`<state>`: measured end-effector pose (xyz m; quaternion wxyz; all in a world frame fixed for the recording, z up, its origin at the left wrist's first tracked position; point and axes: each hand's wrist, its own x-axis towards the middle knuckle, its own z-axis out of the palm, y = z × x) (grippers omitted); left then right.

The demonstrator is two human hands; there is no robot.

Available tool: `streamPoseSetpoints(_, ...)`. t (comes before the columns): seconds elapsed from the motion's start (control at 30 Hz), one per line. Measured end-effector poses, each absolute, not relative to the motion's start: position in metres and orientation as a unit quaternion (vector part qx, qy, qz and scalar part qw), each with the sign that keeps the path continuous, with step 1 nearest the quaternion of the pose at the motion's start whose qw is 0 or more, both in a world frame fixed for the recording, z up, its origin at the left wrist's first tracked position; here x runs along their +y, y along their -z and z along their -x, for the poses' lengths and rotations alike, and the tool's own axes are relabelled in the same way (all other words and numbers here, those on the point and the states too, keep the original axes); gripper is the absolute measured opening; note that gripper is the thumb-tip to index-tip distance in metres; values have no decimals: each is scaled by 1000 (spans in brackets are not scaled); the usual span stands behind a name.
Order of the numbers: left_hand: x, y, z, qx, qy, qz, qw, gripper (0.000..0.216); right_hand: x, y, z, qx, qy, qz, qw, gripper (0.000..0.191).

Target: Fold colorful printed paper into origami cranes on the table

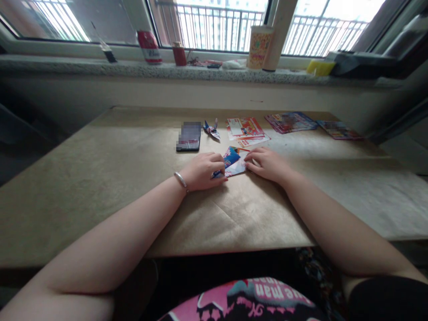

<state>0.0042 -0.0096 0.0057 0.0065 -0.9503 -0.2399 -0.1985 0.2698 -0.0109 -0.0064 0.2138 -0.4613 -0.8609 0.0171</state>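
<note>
A patterned sheet of paper [236,168] lies on the table in front of me, pale with pink marks. Folded over its upper left part is a blue flap. My left hand [205,171] has its fingers curled round the left edge of this paper, thumb near the lower edge. On the opposite side my right hand [269,164] grips the right edge between thumb and fingers. Both palms rest low over the table. A small folded paper crane [212,130] stands just beyond the paper, beside a dark smartphone [189,136].
Red and white printed sheets [245,129] lie behind the paper. Farther right are a fanned pile of colourful sheets [290,122] and another stack [339,130]. The windowsill [207,72] holds a red can [149,47], a patterned cup [259,47] and a yellow object [320,67].
</note>
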Motion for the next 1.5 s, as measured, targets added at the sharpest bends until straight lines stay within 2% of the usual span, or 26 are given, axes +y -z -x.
streamPoseSetpoints(0.1, -9, -5, -4, -247, 231, 940, -33, 23, -9, 9, -270, -878, -22, 435, 198, 27)
streamPoseSetpoints(0.27, 0, 3, -1, -293, 230, 927, -38, 34, -6, 12, -272, -885, -40, 415, 209, 27)
streamPoseSetpoints(0.37, 3, 7, 1, -302, 203, 930, -50, 46, -6, 12, -271, -887, -70, 398, 223, 27)
streamPoseSetpoints(0.5, 2, 4, 2, -310, 162, 933, -82, 51, -6, 13, -271, -887, -94, 384, 237, 26)
streamPoseSetpoints(0.67, -3, -2, -1, -340, 69, 936, -62, 58, -5, 13, -272, -888, -103, 382, 235, 30)
streamPoseSetpoints(0.83, -6, -4, -1, -359, 2, 931, -64, 53, -3, 15, -272, -886, -117, 367, 258, 25)
streamPoseSetpoints(1.03, -5, -1, 2, -353, 7, 935, -37, 52, -5, 13, -272, -851, -169, 367, 335, 17)
streamPoseSetpoints(1.33, -6, 0, 1, -343, 27, 938, -39, 52, -12, 0, -275, -838, -232, 418, 263, 40)
streamPoseSetpoints(1.5, -8, 0, 1, -359, 13, 932, -37, 54, -12, -2, -271, -877, -190, 381, 221, 32)
